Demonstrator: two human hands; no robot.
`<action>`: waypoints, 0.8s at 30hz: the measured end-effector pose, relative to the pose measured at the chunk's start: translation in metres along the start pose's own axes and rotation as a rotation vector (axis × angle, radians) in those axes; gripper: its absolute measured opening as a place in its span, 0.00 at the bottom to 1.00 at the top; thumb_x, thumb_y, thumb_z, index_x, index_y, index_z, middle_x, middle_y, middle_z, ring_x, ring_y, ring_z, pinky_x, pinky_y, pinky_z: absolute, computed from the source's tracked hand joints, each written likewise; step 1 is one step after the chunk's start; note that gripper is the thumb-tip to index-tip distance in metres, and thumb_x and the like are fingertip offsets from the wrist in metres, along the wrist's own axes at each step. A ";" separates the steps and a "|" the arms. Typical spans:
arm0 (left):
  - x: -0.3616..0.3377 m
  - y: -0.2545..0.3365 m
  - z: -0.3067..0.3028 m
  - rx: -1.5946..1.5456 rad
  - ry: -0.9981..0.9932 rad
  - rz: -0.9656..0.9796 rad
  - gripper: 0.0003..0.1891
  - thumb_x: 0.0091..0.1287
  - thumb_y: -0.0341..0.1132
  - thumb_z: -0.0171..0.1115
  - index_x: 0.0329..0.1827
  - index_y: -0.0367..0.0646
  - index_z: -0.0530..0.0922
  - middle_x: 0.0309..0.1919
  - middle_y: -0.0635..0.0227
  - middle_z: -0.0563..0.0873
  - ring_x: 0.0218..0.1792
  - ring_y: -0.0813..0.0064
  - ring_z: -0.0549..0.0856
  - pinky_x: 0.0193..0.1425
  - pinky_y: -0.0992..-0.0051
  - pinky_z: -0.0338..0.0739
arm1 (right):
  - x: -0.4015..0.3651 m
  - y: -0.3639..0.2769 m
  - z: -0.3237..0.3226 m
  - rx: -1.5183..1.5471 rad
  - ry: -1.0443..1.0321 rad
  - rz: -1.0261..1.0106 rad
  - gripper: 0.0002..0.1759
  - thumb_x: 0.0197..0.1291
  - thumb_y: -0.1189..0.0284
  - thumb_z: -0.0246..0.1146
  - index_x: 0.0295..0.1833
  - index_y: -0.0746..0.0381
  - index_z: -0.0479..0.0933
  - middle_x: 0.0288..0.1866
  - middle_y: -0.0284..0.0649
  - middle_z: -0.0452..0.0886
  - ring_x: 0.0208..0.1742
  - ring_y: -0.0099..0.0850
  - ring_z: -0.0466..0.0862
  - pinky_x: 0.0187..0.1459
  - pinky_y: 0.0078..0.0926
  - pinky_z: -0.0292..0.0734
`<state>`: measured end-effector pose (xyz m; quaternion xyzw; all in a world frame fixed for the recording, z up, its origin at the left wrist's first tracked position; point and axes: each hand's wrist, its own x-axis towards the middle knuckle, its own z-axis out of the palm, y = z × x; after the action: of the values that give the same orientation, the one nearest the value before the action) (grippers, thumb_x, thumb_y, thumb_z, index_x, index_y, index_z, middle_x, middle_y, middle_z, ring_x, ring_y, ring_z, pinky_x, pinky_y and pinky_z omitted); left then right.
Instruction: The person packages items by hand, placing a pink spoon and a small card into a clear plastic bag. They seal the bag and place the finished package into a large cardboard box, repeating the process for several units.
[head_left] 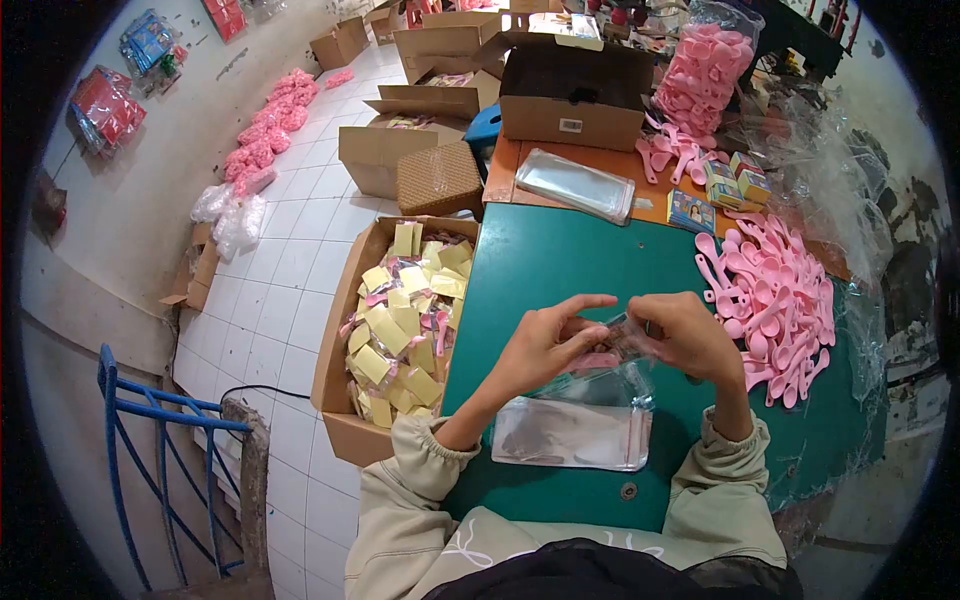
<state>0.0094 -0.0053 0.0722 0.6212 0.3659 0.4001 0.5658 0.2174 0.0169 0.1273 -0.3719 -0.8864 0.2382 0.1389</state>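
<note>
Above the green table my left hand pinches a clear plastic bag, its index finger stretched out to the right. A pink spoon shows at my left fingertips, apparently in the bag. Curled inward, my right hand grips the upper part of the same bag; its fingertips are partly hidden. Just below both hands lies a stack of flat clear bags. A large heap of pink spoons spreads over the table to the right of my right hand.
Left of the green table stands a carton of packed spoons with pale yellow cards. Behind are another stack of bags, small card packs, an open brown box and a big bag of spoons. A blue railing stands lower left.
</note>
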 end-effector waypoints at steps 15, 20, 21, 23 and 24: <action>-0.001 -0.022 -0.040 -0.125 0.010 -0.015 0.24 0.65 0.32 0.60 0.64 0.45 0.66 0.35 0.71 0.83 0.36 0.84 0.80 0.33 0.82 0.78 | 0.006 0.041 -0.005 0.816 0.113 0.315 0.11 0.48 0.71 0.70 0.26 0.62 0.75 0.21 0.28 0.73 0.27 0.15 0.70 0.27 0.16 0.65; -0.001 -0.023 -0.038 -0.110 -0.005 -0.047 0.24 0.65 0.32 0.61 0.64 0.44 0.66 0.37 0.68 0.85 0.37 0.84 0.81 0.35 0.82 0.79 | 0.008 0.047 -0.005 0.674 0.071 0.243 0.11 0.49 0.69 0.69 0.28 0.63 0.75 0.22 0.29 0.74 0.26 0.16 0.71 0.29 0.16 0.65; 0.000 -0.026 -0.038 -0.098 -0.018 -0.045 0.25 0.65 0.32 0.61 0.65 0.44 0.66 0.37 0.68 0.85 0.37 0.84 0.81 0.36 0.82 0.79 | 0.009 0.052 0.000 0.657 0.087 0.267 0.10 0.49 0.71 0.68 0.28 0.64 0.74 0.23 0.30 0.75 0.27 0.17 0.72 0.29 0.15 0.65; 0.000 -0.032 -0.037 -0.073 -0.043 -0.039 0.26 0.65 0.32 0.61 0.65 0.44 0.66 0.37 0.68 0.85 0.37 0.84 0.81 0.37 0.82 0.79 | 0.009 0.053 0.003 0.702 0.108 0.278 0.10 0.48 0.73 0.69 0.28 0.65 0.75 0.24 0.32 0.77 0.27 0.18 0.74 0.29 0.16 0.66; 0.001 -0.038 -0.036 -0.073 -0.015 -0.024 0.26 0.65 0.32 0.61 0.66 0.44 0.65 0.39 0.67 0.85 0.37 0.83 0.82 0.38 0.81 0.79 | 0.010 0.051 0.005 0.762 0.114 0.265 0.10 0.47 0.72 0.69 0.29 0.66 0.76 0.24 0.32 0.77 0.27 0.18 0.75 0.29 0.17 0.67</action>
<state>-0.0234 0.0143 0.0363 0.5985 0.3543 0.4017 0.5957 0.2387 0.0536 0.0966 -0.4172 -0.6700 0.5446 0.2837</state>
